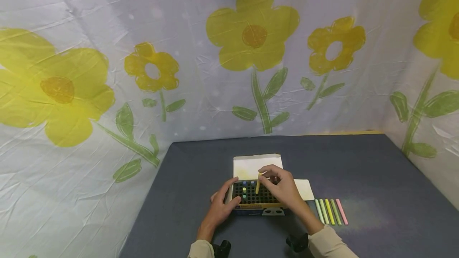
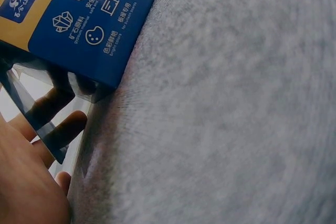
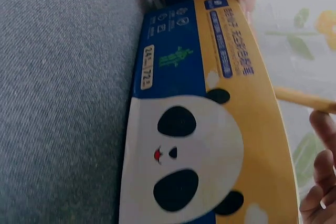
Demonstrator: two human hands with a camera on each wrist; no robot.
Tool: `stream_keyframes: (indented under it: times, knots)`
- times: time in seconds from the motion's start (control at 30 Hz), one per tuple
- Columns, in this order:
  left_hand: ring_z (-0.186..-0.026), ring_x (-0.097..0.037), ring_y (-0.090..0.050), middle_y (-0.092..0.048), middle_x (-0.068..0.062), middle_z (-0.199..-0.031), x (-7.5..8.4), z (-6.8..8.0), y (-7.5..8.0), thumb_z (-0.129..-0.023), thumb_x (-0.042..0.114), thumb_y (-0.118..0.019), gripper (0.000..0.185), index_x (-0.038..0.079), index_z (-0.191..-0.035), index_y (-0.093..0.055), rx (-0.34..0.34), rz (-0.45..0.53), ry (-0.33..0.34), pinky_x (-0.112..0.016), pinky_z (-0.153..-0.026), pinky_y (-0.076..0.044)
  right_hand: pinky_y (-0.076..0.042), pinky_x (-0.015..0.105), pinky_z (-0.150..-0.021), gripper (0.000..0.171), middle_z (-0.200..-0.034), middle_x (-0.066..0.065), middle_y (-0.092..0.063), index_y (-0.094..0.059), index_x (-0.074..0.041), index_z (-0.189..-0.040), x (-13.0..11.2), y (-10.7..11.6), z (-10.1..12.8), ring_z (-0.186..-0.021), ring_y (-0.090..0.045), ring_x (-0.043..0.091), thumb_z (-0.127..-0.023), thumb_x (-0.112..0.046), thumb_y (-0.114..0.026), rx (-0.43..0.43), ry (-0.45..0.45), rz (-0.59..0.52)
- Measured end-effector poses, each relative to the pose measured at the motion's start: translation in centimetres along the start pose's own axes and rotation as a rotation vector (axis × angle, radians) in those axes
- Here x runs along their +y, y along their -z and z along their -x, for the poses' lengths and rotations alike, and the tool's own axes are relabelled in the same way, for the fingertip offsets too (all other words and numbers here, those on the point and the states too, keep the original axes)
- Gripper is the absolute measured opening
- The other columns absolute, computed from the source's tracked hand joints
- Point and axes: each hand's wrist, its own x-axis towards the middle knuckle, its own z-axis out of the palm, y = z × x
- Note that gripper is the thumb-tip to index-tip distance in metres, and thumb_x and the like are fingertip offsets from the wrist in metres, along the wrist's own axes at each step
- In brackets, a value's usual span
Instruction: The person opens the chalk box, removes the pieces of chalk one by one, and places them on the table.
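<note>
A chalk box (image 1: 247,212), blue and yellow with a panda face on its front, lies open before me. Inside it is a black holder (image 1: 263,199) full of round holes, with several blue and green chalk ends showing toward its left. My left hand (image 1: 219,207) holds the box's left end, thumb near the front corner and fingers farther back; the left wrist view shows some fingers behind a side flap (image 2: 31,114). Between thumb and fingertips my right hand (image 1: 284,188) pinches a yellow-orange chalk stick (image 1: 257,185), slanted with its lower end at the holes.
The box's white lid (image 1: 252,166) is folded back behind it, and a white side flap (image 1: 304,189) sticks out right. Several chalk sticks (image 1: 328,212), pale green, yellow, green and pink, lie side by side on the dark table (image 1: 376,186). A flower-printed curtain (image 1: 201,102) hangs behind.
</note>
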Motion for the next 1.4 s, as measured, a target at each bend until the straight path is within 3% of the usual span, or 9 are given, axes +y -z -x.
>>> stream_keyframes:
  times: [0.13, 0.4, 0.63, 0.83, 1.13, 1.4]
  knots:
    - [-0.137, -0.042, -0.035, -0.050, -0.002, -0.154, 0.0, 0.0, -0.1, -0.094, 0.040, -0.068, 0.059, 0.044, -0.149, -0.047, 0.003, 0.014, 0.013, -0.066, -0.097, -0.037, -0.041, 0.025, -0.055, 0.020, -0.085, 0.011, -0.076, -0.070, -0.015, -0.113, 0.1, 0.7, 0.1, -0.055, -0.044, 0.006, -0.094, -0.009, -0.071, -0.012, -0.018, -0.057]
    - [-0.140, -0.044, -0.028, -0.048, -0.001, -0.156, -0.1, 0.0, -0.2, -0.094, 0.042, -0.069, 0.058, 0.049, -0.148, -0.047, 0.006, 0.023, 0.044, -0.069, -0.098, -0.035, -0.039, 0.028, -0.055, 0.020, -0.083, 0.022, -0.073, -0.070, -0.003, -0.113, 0.5, 2.5, 0.5, -0.053, -0.040, 0.015, -0.094, 0.000, -0.068, -0.006, -0.077, -0.039]
    - [-0.141, -0.044, -0.026, -0.047, 0.000, -0.156, 0.1, 0.1, -0.2, -0.093, 0.043, -0.069, 0.058, 0.051, -0.147, -0.046, 0.006, 0.024, 0.058, -0.069, -0.097, -0.035, -0.042, 0.027, -0.060, 0.020, -0.085, 0.012, -0.075, -0.070, -0.002, -0.116, 1.1, 4.6, 1.3, -0.060, -0.049, 0.012, -0.097, -0.006, -0.067, 0.007, -0.110, -0.061]
    - [-0.141, -0.044, -0.028, -0.047, 0.001, -0.157, 0.3, 0.1, -0.2, -0.093, 0.043, -0.068, 0.058, 0.051, -0.147, -0.046, 0.006, 0.013, 0.055, -0.070, -0.099, -0.034, -0.047, 0.027, -0.064, 0.022, -0.087, 0.012, -0.075, -0.070, 0.000, -0.118, 1.7, 6.3, 2.1, -0.067, -0.059, 0.019, -0.098, -0.008, -0.066, 0.009, -0.114, -0.086]
    - [-0.141, -0.044, -0.027, -0.046, 0.000, -0.157, 0.4, 0.1, -0.2, -0.094, 0.042, -0.068, 0.059, 0.049, -0.148, -0.046, -0.006, 0.020, 0.050, -0.069, -0.098, -0.036, -0.047, 0.028, -0.066, 0.020, -0.088, 0.008, -0.076, -0.071, -0.008, -0.118, 2.8, 9.7, 3.7, -0.072, -0.061, 0.019, -0.099, -0.010, -0.065, 0.042, -0.141, 0.001]
    - [-0.140, -0.044, -0.027, -0.047, -0.001, -0.157, 0.3, 0.1, -0.1, -0.094, 0.040, -0.068, 0.058, 0.049, -0.147, -0.047, -0.005, 0.030, 0.046, -0.068, -0.098, -0.035, -0.048, 0.026, -0.073, 0.022, -0.091, 0.000, -0.076, -0.071, -0.005, -0.119, 3.9, 13.1, 5.6, -0.083, -0.063, 0.009, -0.100, -0.013, -0.065, 0.083, -0.227, 0.108]
